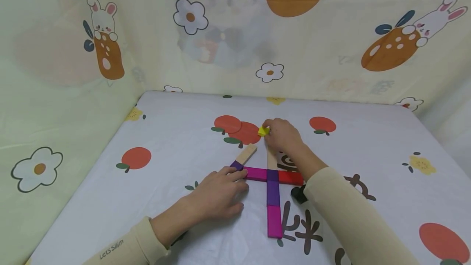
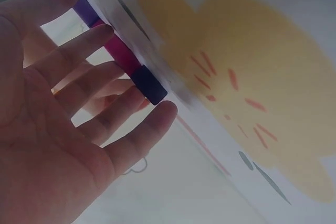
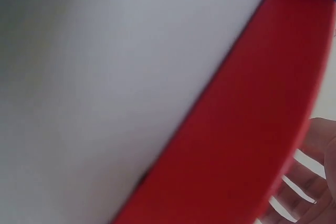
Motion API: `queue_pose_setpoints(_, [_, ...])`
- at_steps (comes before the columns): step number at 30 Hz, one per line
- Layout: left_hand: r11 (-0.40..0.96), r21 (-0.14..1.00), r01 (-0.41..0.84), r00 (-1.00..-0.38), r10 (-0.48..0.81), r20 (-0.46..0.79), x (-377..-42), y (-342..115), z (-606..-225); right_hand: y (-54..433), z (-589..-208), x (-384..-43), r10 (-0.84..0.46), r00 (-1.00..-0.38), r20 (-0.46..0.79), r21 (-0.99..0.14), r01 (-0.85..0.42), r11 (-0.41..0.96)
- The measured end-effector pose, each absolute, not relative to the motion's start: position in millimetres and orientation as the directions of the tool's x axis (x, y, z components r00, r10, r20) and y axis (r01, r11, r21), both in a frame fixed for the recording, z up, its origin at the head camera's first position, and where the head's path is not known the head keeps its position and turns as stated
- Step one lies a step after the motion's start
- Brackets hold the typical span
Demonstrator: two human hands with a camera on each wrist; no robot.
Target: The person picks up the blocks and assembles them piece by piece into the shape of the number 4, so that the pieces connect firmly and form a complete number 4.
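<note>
On the sheet lie flat blocks joined in a cross: a purple block (image 1: 272,187) in the middle, a magenta block (image 1: 274,222) nearer me, a red block (image 1: 290,177) to the right and another magenta block (image 1: 255,174) to the left. A natural wood block (image 1: 272,158) runs away from the centre. From the left end, a small purple block (image 1: 236,165) and a second wood block (image 1: 246,154) slant up and right. My left hand (image 1: 220,193) rests its outstretched fingertips by the left end. With thumb and fingers, my right hand (image 1: 283,136) pinches a yellow block (image 1: 263,131) beyond the upright wood block.
The white sheet (image 1: 176,134) has printed fruit, flowers and dark lettering. A patterned cream curtain (image 1: 220,52) hangs behind the far edge, and another stands at the left. Close to the right wrist camera, the red block (image 3: 236,119) fills much of the view.
</note>
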State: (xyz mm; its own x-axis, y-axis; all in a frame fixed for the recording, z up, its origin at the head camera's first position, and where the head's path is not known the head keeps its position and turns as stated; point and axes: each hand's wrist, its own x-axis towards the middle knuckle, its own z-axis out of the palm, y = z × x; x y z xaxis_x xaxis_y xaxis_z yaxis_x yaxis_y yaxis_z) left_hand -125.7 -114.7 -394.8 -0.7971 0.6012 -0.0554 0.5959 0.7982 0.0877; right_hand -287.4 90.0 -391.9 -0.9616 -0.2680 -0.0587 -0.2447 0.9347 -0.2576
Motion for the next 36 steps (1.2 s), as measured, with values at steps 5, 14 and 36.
queue_pose_setpoints(5, [0.798,0.084,0.597,-0.797,0.602,-0.055,-126,-114,-395,89,-393,-288,-0.265,-0.962,-0.06,-0.25,-0.243,0.937])
queue_pose_setpoints(14, [0.801,0.075,0.594,-0.8,0.598,-0.047,-124,-113,-395,90,-393,-287,-0.264,-0.964,-0.034,-0.26,-0.247,0.933])
queue_pose_setpoints(36, [0.809,0.071,0.584,-0.806,0.588,-0.073,-125,-114,-398,86,-388,-264,-0.273,-0.961,0.03,-0.366,-0.265,0.892])
